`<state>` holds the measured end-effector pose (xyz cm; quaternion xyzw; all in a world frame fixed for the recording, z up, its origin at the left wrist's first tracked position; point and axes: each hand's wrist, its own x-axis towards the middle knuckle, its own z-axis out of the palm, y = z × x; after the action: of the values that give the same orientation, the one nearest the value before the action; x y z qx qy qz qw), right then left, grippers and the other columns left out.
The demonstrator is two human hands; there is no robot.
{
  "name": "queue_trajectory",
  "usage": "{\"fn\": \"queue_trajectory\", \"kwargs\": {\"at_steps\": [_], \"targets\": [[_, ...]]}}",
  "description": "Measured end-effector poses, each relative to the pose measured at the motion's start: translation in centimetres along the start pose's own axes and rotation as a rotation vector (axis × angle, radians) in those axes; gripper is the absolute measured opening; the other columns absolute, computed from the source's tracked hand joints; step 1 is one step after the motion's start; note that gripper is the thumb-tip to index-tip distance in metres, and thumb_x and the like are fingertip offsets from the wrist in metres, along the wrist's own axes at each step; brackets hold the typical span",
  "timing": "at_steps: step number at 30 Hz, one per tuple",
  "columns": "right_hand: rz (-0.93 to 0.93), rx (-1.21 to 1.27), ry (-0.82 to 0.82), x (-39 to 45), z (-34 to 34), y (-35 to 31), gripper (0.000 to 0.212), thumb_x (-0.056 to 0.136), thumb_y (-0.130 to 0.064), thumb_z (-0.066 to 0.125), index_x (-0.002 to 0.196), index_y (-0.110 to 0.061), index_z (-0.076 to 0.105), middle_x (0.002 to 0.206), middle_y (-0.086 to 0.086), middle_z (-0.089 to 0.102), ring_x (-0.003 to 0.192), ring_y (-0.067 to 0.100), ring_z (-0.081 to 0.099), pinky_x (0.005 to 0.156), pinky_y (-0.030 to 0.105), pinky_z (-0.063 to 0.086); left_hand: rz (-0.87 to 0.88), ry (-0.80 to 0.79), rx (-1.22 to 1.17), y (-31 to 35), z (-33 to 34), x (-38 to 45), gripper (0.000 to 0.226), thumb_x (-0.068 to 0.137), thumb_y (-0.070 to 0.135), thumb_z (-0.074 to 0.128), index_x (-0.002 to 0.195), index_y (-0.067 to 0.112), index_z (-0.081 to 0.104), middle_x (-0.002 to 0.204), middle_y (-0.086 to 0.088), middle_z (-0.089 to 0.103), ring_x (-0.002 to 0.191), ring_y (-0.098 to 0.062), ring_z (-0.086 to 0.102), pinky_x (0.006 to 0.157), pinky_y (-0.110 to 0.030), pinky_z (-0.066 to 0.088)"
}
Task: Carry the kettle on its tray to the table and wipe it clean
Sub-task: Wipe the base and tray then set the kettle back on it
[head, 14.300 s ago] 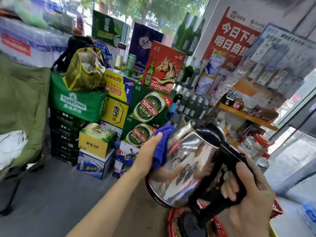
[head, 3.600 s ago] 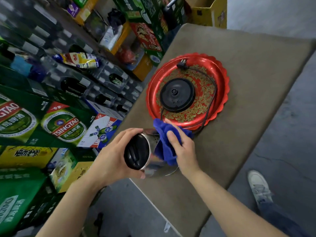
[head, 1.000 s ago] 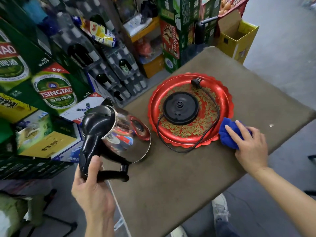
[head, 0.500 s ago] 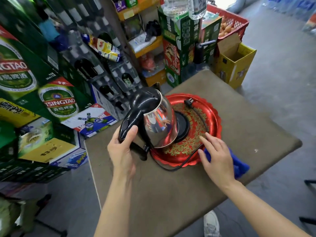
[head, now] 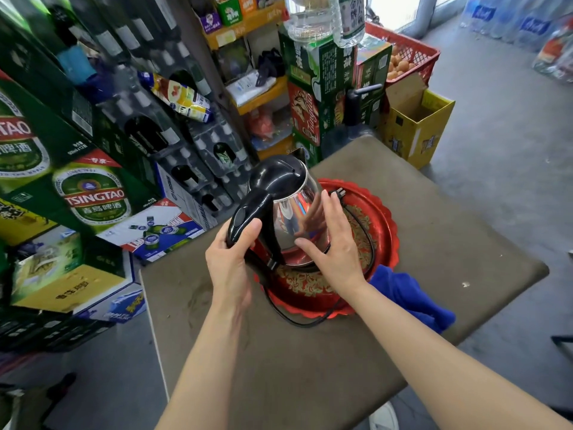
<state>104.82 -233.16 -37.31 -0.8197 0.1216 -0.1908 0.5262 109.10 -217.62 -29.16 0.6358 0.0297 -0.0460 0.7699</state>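
Observation:
A shiny steel kettle (head: 290,218) with a black lid and handle stands upright in the red patterned tray (head: 379,225) on the brown table (head: 310,367). My left hand (head: 231,259) grips the kettle's black handle. With fingers spread, my right hand (head: 333,243) rests flat against the kettle's steel side. The blue cloth (head: 409,296) lies loose on the table just right of the tray, under my right forearm. A black power cord (head: 362,226) with its plug curls across the tray and over its near rim.
Stacked green beer cartons (head: 90,193) and crates of bottles (head: 198,169) crowd the table's left and far sides. A yellow open box (head: 415,125) and a red basket (head: 406,54) stand beyond the far corner. Grey floor (head: 511,150) lies to the right.
The kettle has come down upright onto the tray. My right hand has left the blue cloth on the table and moved onto the kettle's side.

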Motion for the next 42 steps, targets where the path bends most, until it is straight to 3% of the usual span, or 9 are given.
{"fn": "queue_trajectory", "kwargs": {"at_steps": [7,9,12,18,22,27,32,38,42], "targets": [[-0.015,0.012,0.048,1.3,0.1,0.8,0.102,0.079,-0.039,0.078,0.157,-0.031,0.013,0.165,-0.004,0.017,0.151,0.007,0.011,0.121,0.041,0.025,-0.022,-0.077,0.059,-0.4,0.2,1.0,0.009,0.084,0.016,0.076,0.089,0.013,0.069,0.07,0.011,0.061,0.068,-0.007,0.057,0.069,-0.021,0.048],[-0.028,-0.003,0.05,1.3,0.2,0.8,0.104,0.078,-0.04,0.079,0.157,-0.029,0.013,0.165,-0.003,0.019,0.151,0.008,0.012,0.121,0.042,0.026,-0.002,-0.111,0.137,-0.5,-0.3,1.2,0.025,0.085,0.021,0.075,0.107,0.011,0.069,0.086,0.012,0.07,0.081,-0.005,0.065,0.078,-0.021,0.05],[-0.043,-0.018,0.054,1.3,0.4,0.7,0.103,0.077,-0.039,0.08,0.157,-0.03,0.015,0.164,-0.002,0.021,0.151,0.009,0.015,0.12,0.043,0.028,0.008,-0.158,0.237,-0.3,-1.1,1.6,0.055,0.084,0.024,0.078,0.135,0.027,0.06,0.126,0.004,0.069,0.116,-0.011,0.065,0.098,-0.028,0.05],[-0.039,-0.001,0.1,0.5,-0.4,1.0,0.101,0.076,-0.034,0.082,0.156,-0.024,0.021,0.162,-0.002,0.029,0.149,0.011,0.025,0.118,0.033,0.031,0.075,-0.218,0.261,0.0,-0.3,0.5,0.049,0.084,0.011,0.076,0.131,0.019,0.064,0.117,0.007,0.074,0.112,-0.009,0.067,0.097,-0.026,0.052],[-0.049,-0.035,0.118,-0.6,-0.7,1.6,0.1,0.075,-0.035,0.083,0.156,-0.02,0.025,0.16,0.001,0.033,0.146,0.011,0.033,0.115,0.024,0.033,0.057,-0.238,0.238,-0.6,-0.5,-0.1,0.049,0.083,0.006,0.077,0.126,0.024,0.065,0.114,0.009,0.075,0.111,-0.008,0.068,0.094,-0.022,0.051],[-0.05,-0.063,0.115,-0.6,0.0,1.8,0.099,0.077,-0.036,0.081,0.156,-0.021,0.022,0.162,0.0,0.028,0.145,-0.001,0.026,0.112,0.013,0.028,0.062,-0.238,0.245,-0.9,-1.1,0.3,0.051,0.083,0.005,0.076,0.123,0.034,0.063,0.117,0.013,0.073,0.113,-0.005,0.066,0.091,-0.017,0.049],[-0.074,-0.115,0.089,-0.9,0.4,2.5,0.097,0.083,-0.041,0.074,0.157,-0.021,0.014,0.164,0.0,0.02,0.151,0.011,0.016,0.119,0.028,0.025,0.082,-0.262,0.273,-1.3,-1.3,0.2,0.053,0.084,0.006,0.076,0.128,0.03,0.06,0.119,0.013,0.072,0.116,-0.004,0.064,0.092,-0.016,0.048],[-0.107,-0.187,0.058,-0.7,-0.1,2.8,0.097,0.085,-0.043,0.071,0.158,-0.018,0.011,0.165,0.002,0.017,0.152,0.012,0.014,0.119,0.026,0.023,0.112,-0.244,0.353,-1.5,-1.5,0.3,0.053,0.084,0.014,0.077,0.132,0.027,0.058,0.117,0.017,0.071,0.112,0.002,0.064,0.09,-0.011,0.046],[-0.102,-0.209,0.031,-0.7,-0.3,2.9,0.097,0.085,-0.041,0.071,0.158,-0.019,0.012,0.164,0.002,0.019,0.151,0.013,0.017,0.118,0.03,0.026,0.084,-0.229,0.458,-3.2,-3.0,0.1,0.082,0.074,0.029,0.087,0.145,0.033,0.045,0.135,0.019,0.06,0.126,0.002,0.054,0.102,-0.018,0.043]]}}
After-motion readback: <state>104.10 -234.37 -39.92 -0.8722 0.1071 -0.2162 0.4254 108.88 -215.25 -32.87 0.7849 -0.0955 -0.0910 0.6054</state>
